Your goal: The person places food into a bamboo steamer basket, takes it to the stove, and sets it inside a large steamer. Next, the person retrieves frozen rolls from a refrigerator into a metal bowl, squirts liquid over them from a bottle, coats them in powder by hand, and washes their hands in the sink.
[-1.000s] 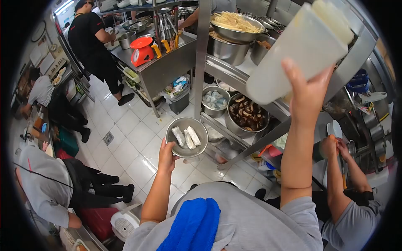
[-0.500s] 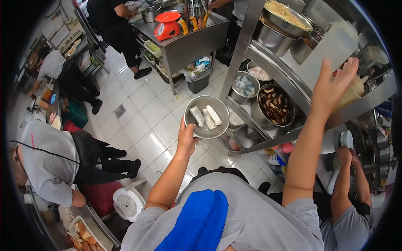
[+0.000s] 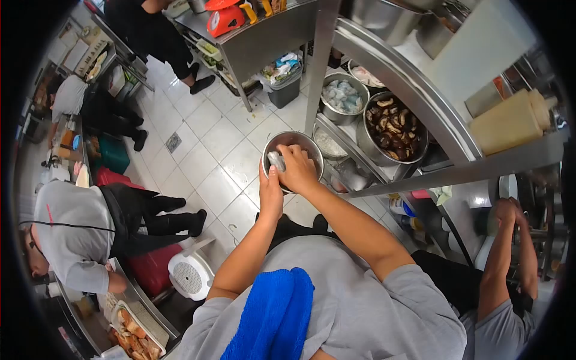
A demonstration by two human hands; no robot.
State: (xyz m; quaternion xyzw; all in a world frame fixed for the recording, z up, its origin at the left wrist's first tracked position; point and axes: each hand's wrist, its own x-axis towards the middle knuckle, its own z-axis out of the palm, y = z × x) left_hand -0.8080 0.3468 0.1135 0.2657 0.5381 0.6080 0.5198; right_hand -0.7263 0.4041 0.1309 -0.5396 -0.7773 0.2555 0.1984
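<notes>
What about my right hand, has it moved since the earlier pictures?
Yes: your right hand has moved left and down in the view, away from the metal rack, and now reaches into the metal bowl.

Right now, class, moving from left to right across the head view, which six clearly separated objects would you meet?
Teal bin, floor drain, red kitchen scale, hand-held metal bowl, sliced mushrooms, yellowish squeeze bottle.
</notes>
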